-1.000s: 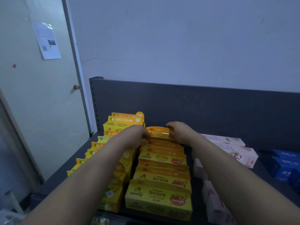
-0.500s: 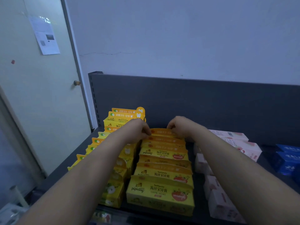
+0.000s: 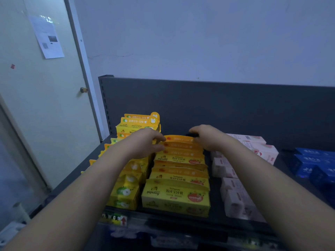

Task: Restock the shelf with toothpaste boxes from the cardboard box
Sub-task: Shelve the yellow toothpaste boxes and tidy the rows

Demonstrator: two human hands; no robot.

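A row of yellow toothpaste boxes (image 3: 175, 196) with strawberry prints runs front to back down the middle of the dark shelf (image 3: 215, 198). The rearmost yellow toothpaste box (image 3: 178, 138) stands at the back end of that row. My left hand (image 3: 145, 144) pinches its left end and my right hand (image 3: 208, 136) curls over its right end. Both forearms reach in from the bottom corners. The cardboard box is out of view.
To the left is a second row of yellow boxes with green apple prints (image 3: 126, 192). To the right come pink boxes (image 3: 235, 194), then blue boxes (image 3: 315, 163). The shelf's dark back panel (image 3: 217, 105) rises behind, and a pale door (image 3: 36, 105) stands at the left.
The box held between both hands has come down onto the back of the middle row. My hands have dropped with it and stay at its two ends.
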